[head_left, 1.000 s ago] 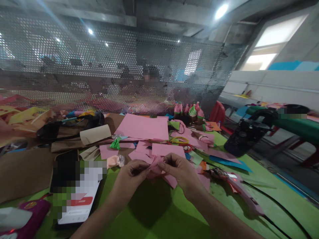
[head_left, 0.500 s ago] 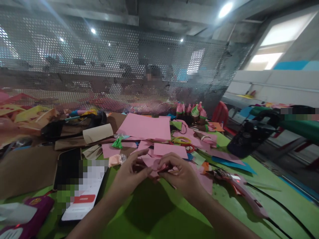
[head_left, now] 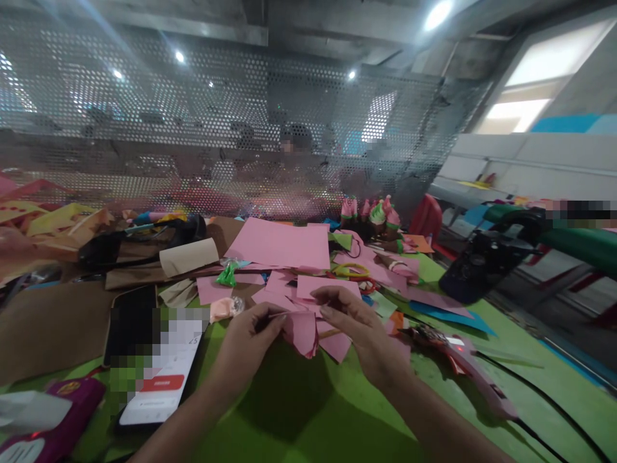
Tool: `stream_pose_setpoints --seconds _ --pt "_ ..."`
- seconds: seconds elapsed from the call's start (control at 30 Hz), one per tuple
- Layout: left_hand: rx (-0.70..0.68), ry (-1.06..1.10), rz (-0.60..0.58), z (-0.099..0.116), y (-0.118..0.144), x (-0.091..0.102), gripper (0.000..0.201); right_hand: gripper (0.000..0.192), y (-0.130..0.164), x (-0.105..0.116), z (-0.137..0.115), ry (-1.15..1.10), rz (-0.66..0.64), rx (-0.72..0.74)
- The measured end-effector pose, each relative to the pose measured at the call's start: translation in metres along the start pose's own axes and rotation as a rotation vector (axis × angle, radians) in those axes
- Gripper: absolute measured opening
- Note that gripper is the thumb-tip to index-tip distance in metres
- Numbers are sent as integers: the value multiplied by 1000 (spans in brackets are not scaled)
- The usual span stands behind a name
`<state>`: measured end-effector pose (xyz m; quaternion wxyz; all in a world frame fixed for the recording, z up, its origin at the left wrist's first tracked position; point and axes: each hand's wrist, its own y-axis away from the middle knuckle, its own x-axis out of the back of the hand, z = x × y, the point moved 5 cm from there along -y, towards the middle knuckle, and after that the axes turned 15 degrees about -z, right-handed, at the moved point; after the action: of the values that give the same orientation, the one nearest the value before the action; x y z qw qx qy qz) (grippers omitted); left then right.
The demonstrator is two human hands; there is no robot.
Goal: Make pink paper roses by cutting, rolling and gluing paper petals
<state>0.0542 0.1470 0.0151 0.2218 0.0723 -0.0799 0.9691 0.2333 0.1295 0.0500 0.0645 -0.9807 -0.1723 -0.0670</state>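
Note:
Over the green table (head_left: 299,411) my left hand (head_left: 245,347) and my right hand (head_left: 366,334) meet at a small curled piece of pink paper (head_left: 303,331). Both pinch it by its upper edge, and it hangs down between them, bent into a petal-like curve. Beyond my fingers lie more cut pink paper pieces (head_left: 328,286) and a large pink sheet (head_left: 282,244).
A phone (head_left: 159,360) lies to the left of my left arm, a purple pouch (head_left: 58,418) at the lower left. A glue gun (head_left: 457,360) with a black cable lies at right. Brown paper rolls (head_left: 187,257), finished paper flowers (head_left: 376,215) and a perforated metal screen (head_left: 216,128) stand behind.
My hands have drawn slightly apart and lifted the pink piece, which now hangs open as a curved flap instead of being bunched between my fingers.

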Motion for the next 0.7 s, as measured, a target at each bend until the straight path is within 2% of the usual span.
stream_pose_setpoints --seconds 0.1,0.17,0.33,0.53,0.7 --pt "-12 1 -19 2 2 -4 14 30 -4 -6 12 -81 -51 -110" --pt "-6 26 -42 2 3 -7 15 28 -4 -8 14 -55 -58 -129" --pt "10 80 -96 5 3 -10 22 19 -4 -4 8 68 13 -100" --pt "-8 0 -76 7 4 -6 24 17 -5 -3 5 91 19 -67" --pt "17 133 -132 11 4 -8 30 14 -3 -3 2 195 30 -35"
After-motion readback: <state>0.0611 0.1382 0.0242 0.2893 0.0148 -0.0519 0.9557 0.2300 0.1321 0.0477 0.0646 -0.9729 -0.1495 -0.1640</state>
